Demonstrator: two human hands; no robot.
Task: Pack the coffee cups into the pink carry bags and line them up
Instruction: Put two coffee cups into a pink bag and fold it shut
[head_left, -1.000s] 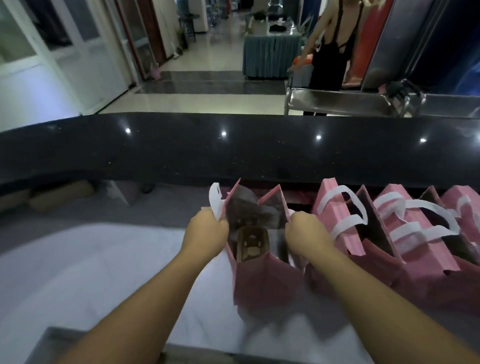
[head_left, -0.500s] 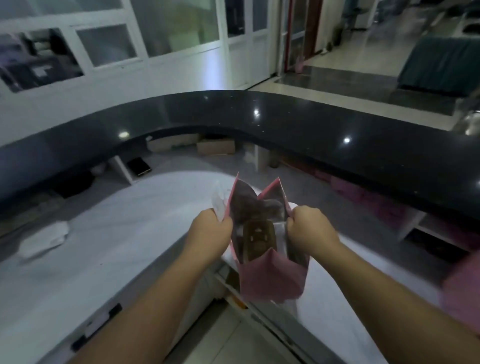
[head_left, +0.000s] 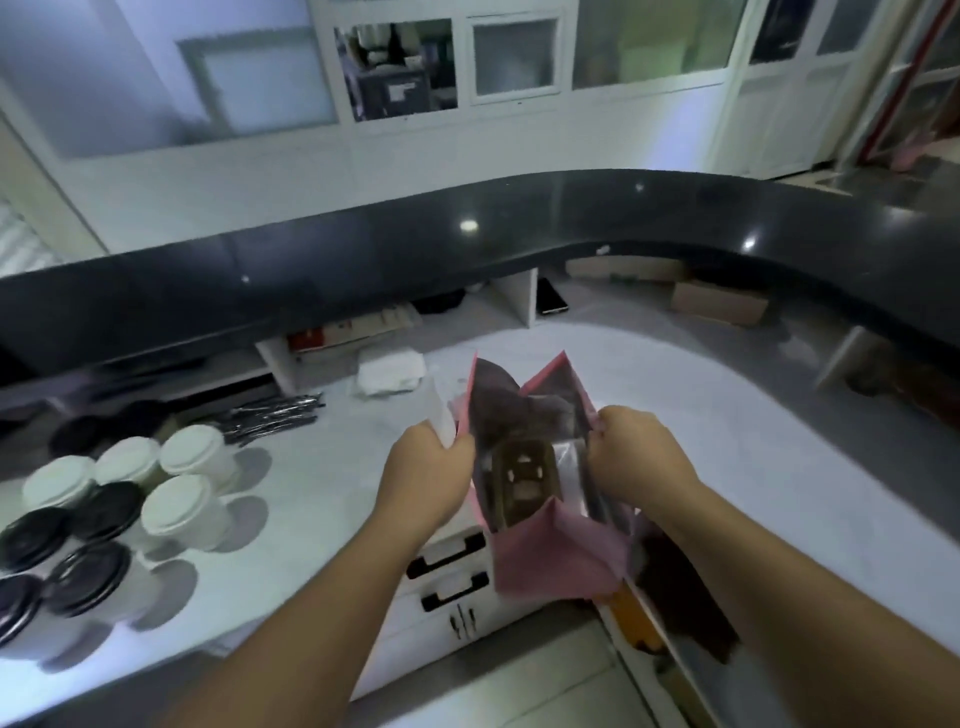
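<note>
I hold an open pink carry bag (head_left: 556, 561) in the air over the inner corner of the white counter (head_left: 322, 493). My left hand (head_left: 423, 475) grips its left rim and white handle; my right hand (head_left: 631, 460) grips its right rim. Inside the bag lies a brown cardboard cup holder (head_left: 522, 480). A cluster of white coffee cups stands at the left on the counter, some with white lids (head_left: 179, 504) and some with black lids (head_left: 85, 571).
A bundle of black wrapped straws (head_left: 272, 413) and a stack of white napkins (head_left: 389, 370) lie beyond the cups. A raised black ledge (head_left: 467, 244) curves around the back. White drawers with black handles (head_left: 447, 571) sit below the bag.
The view has swung left with the bag still held open in both hands. The row of packed pink bags has left the view and the cups have come into view.
</note>
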